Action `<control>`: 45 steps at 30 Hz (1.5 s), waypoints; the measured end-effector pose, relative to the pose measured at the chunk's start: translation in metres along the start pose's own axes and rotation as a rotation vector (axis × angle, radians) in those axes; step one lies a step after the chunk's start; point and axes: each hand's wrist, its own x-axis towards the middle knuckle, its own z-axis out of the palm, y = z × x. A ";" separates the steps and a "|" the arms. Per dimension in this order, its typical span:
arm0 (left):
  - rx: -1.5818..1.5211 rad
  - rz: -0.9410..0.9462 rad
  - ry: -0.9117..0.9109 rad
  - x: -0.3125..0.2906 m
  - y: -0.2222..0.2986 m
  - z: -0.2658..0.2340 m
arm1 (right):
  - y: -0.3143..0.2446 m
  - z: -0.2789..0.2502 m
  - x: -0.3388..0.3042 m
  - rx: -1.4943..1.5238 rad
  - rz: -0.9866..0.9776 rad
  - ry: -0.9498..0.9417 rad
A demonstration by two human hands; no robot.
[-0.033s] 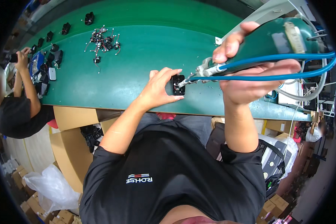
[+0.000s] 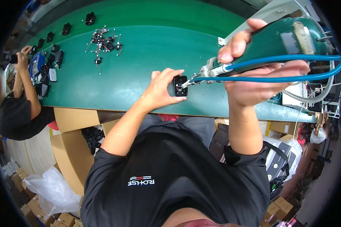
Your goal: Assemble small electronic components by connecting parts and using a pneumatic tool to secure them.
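My left hand [image 2: 158, 90] lies on the green workbench, its thumb and fingers closed round a small black plastic housing [image 2: 180, 92]. Wires and small parts show inside the housing's open top. My right hand [image 2: 246, 90] is wrapped round a large green power screwdriver [image 2: 269, 43], held tilted with its body up to the right. From its metal nose, a thin tip [image 2: 185, 84] reaches into or onto the housing; the exact contact is too small to tell. Two blue air hoses [image 2: 276, 79] run along the driver, partly in front of my right hand.
A heap of small wired parts [image 2: 104, 42] lies on the workbench [image 2: 140, 49]. Several black housings [image 2: 66, 28] stand along the far left. At the left a co-worker [image 2: 17, 117] handles parts beside a blue tray [image 2: 36, 64]. An open cardboard box [image 2: 70, 151] stands below the front edge.
My right hand and the power screwdriver have shifted very slightly to the right. My left hand and the housing stay in place.
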 end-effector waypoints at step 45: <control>-0.011 0.039 0.038 -0.001 -0.002 0.001 | 0.020 0.002 -0.010 -0.167 -0.113 0.079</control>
